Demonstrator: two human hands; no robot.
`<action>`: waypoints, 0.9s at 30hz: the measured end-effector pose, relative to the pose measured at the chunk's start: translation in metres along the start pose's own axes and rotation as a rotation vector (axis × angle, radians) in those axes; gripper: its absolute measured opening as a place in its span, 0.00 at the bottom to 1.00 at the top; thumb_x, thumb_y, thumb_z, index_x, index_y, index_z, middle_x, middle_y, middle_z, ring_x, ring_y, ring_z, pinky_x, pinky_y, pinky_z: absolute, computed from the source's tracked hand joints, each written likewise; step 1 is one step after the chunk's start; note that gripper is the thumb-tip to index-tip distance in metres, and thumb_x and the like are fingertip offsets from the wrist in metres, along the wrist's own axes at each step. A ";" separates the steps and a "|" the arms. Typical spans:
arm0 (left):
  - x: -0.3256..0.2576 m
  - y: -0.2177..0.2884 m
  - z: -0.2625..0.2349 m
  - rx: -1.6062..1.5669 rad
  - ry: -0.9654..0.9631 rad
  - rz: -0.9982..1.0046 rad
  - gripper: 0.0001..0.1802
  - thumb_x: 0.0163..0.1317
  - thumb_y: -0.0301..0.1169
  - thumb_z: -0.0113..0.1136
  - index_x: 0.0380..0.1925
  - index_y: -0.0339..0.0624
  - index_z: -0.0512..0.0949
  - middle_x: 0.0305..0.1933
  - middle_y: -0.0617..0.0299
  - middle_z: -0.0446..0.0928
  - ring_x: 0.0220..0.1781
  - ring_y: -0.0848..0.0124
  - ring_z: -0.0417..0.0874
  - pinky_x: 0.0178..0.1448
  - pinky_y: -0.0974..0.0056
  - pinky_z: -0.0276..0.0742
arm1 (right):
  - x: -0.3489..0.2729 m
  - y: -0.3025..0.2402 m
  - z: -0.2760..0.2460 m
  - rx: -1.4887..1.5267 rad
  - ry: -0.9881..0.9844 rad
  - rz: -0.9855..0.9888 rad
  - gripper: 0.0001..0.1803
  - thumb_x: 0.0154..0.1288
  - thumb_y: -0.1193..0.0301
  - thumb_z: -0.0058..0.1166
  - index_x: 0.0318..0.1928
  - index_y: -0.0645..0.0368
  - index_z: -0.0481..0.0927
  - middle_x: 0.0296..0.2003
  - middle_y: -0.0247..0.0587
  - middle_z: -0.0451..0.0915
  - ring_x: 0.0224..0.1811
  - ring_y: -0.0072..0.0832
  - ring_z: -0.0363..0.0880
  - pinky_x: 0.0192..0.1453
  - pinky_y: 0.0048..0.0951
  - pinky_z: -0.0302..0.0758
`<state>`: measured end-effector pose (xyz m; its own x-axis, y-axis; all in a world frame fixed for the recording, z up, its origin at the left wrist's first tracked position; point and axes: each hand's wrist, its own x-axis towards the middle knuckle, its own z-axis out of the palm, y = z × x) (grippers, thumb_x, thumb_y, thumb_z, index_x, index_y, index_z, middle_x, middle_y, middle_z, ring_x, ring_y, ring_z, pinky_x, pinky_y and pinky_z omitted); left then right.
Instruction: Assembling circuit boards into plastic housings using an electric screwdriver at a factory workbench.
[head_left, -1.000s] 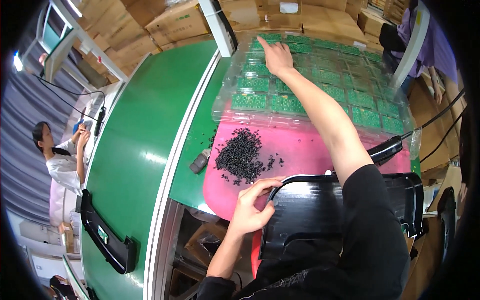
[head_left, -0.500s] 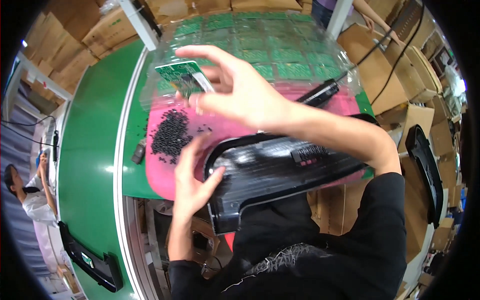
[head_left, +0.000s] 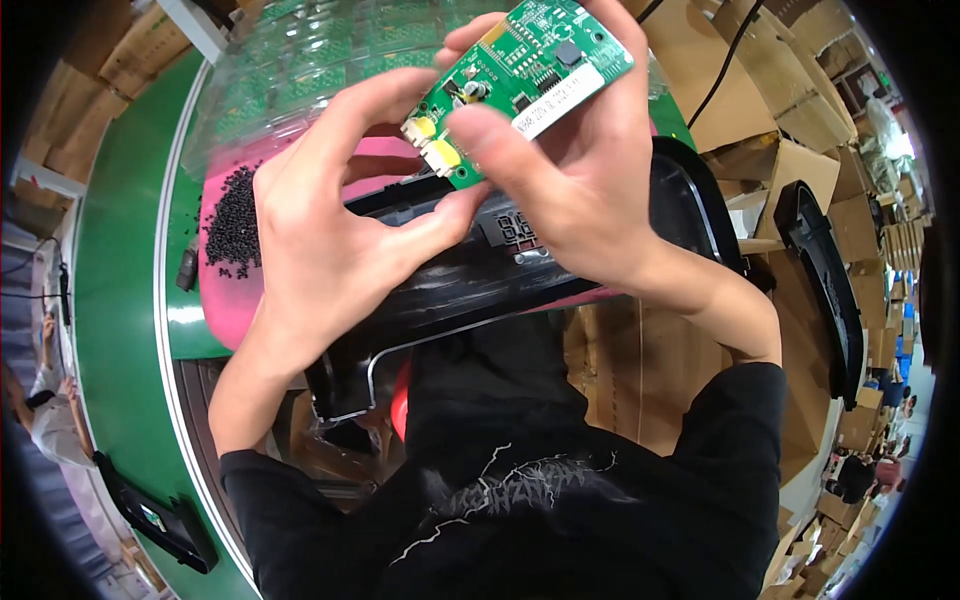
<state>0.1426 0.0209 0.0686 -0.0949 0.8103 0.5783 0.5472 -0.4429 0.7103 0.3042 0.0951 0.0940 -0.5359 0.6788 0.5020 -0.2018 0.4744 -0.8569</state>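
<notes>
A green circuit board (head_left: 545, 60) with a white label strip and two pale connectors is held up, tilted, above the bench. My right hand (head_left: 600, 190) is closed round its right end, the thumb lying across its face. At the connector end, my left hand (head_left: 320, 210) has its thumb and fingers bent round the board's edges. Below the hands lies a long black plastic housing (head_left: 440, 300), its hollow side up, with a small digit display panel (head_left: 518, 230) inside. The hands and board hide part of it.
A heap of small black screws (head_left: 232, 225) lies on the pink mat (head_left: 228, 310) at left. Behind are clear trays of more green boards (head_left: 330, 55). Another black housing (head_left: 155, 515) rests on the green table (head_left: 120, 300); one more (head_left: 825, 290) stands at right by cardboard boxes (head_left: 790, 190).
My right hand has brought the circuit board closer and to the right, turning it. My left hand has risen from beside the screws to the board. The whole view has shifted.
</notes>
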 end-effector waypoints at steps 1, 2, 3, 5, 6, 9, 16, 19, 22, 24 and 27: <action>0.001 -0.007 0.001 0.005 -0.029 0.035 0.35 0.45 0.16 0.71 0.57 0.32 0.72 0.52 0.54 0.77 0.52 0.70 0.80 0.54 0.66 0.80 | -0.001 0.002 -0.005 0.104 0.033 0.055 0.40 0.59 0.83 0.59 0.66 0.63 0.49 0.46 0.44 0.72 0.48 0.26 0.76 0.55 0.29 0.74; 0.002 -0.011 0.000 0.000 -0.034 0.032 0.35 0.45 0.16 0.71 0.57 0.32 0.72 0.52 0.54 0.77 0.52 0.70 0.80 0.54 0.66 0.80 | -0.001 0.003 -0.008 0.209 0.066 0.110 0.38 0.63 0.81 0.56 0.67 0.64 0.48 0.48 0.46 0.71 0.50 0.27 0.76 0.58 0.30 0.73; 0.004 -0.015 -0.001 -0.018 -0.071 0.022 0.34 0.45 0.17 0.71 0.57 0.33 0.73 0.52 0.54 0.78 0.53 0.70 0.79 0.53 0.66 0.80 | -0.006 0.009 0.006 0.538 0.310 0.138 0.25 0.66 0.76 0.53 0.60 0.66 0.61 0.41 0.47 0.74 0.39 0.28 0.78 0.46 0.28 0.77; 0.001 -0.019 -0.002 -0.043 -0.095 0.002 0.34 0.45 0.18 0.71 0.56 0.34 0.74 0.52 0.54 0.78 0.53 0.70 0.79 0.51 0.67 0.81 | -0.018 0.036 -0.051 -0.315 -0.088 -0.173 0.34 0.63 0.78 0.58 0.68 0.60 0.60 0.45 0.42 0.78 0.47 0.26 0.79 0.52 0.27 0.76; 0.001 -0.021 0.002 -0.040 -0.147 -0.020 0.32 0.44 0.22 0.73 0.54 0.36 0.75 0.51 0.56 0.79 0.50 0.70 0.80 0.47 0.67 0.83 | -0.026 0.043 -0.067 -0.299 -0.152 -0.141 0.30 0.67 0.76 0.55 0.68 0.62 0.63 0.51 0.46 0.78 0.53 0.32 0.78 0.57 0.31 0.74; 0.002 -0.027 0.012 -0.019 -0.376 -0.110 0.33 0.45 0.28 0.74 0.54 0.37 0.75 0.50 0.57 0.80 0.49 0.68 0.81 0.43 0.66 0.82 | -0.037 0.051 -0.100 -0.404 -0.335 0.053 0.29 0.60 0.73 0.63 0.61 0.62 0.70 0.50 0.46 0.79 0.55 0.36 0.77 0.57 0.33 0.74; -0.013 -0.056 0.040 0.109 -0.618 -0.177 0.28 0.42 0.32 0.75 0.45 0.33 0.77 0.37 0.55 0.79 0.32 0.66 0.79 0.39 0.63 0.77 | -0.060 0.093 -0.115 -0.470 -0.464 0.079 0.30 0.46 0.67 0.72 0.51 0.61 0.77 0.53 0.43 0.76 0.58 0.39 0.74 0.63 0.37 0.69; -0.015 -0.052 0.042 0.177 -0.677 -0.179 0.28 0.42 0.33 0.76 0.44 0.36 0.77 0.36 0.56 0.76 0.33 0.65 0.79 0.39 0.62 0.76 | -0.065 0.095 -0.115 -0.543 -0.526 0.111 0.29 0.44 0.67 0.72 0.50 0.60 0.78 0.53 0.40 0.75 0.58 0.39 0.72 0.62 0.38 0.69; -0.016 -0.049 0.044 0.292 -0.698 -0.169 0.29 0.44 0.36 0.74 0.46 0.37 0.75 0.42 0.57 0.74 0.39 0.57 0.81 0.41 0.56 0.80 | -0.066 0.097 -0.114 -0.537 -0.491 0.118 0.30 0.44 0.67 0.72 0.51 0.60 0.78 0.53 0.40 0.75 0.58 0.39 0.71 0.62 0.38 0.69; -0.016 -0.050 0.046 0.289 -0.668 -0.156 0.28 0.44 0.35 0.74 0.46 0.37 0.75 0.42 0.58 0.73 0.38 0.57 0.81 0.39 0.57 0.80 | -0.065 0.098 -0.114 -0.549 -0.472 0.129 0.30 0.45 0.68 0.72 0.51 0.60 0.78 0.53 0.40 0.75 0.58 0.40 0.71 0.62 0.38 0.69; -0.016 -0.050 0.047 0.297 -0.638 -0.137 0.28 0.44 0.32 0.74 0.46 0.37 0.76 0.43 0.59 0.73 0.37 0.59 0.81 0.37 0.59 0.80 | -0.065 0.097 -0.111 -0.576 -0.452 0.148 0.29 0.46 0.69 0.71 0.52 0.61 0.78 0.53 0.41 0.75 0.58 0.40 0.71 0.61 0.38 0.69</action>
<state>0.1561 0.0479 0.0050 0.2762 0.9578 0.0793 0.7771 -0.2711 0.5680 0.4108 0.1594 -0.0092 -0.8339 0.5209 0.1825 0.2936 0.6986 -0.6525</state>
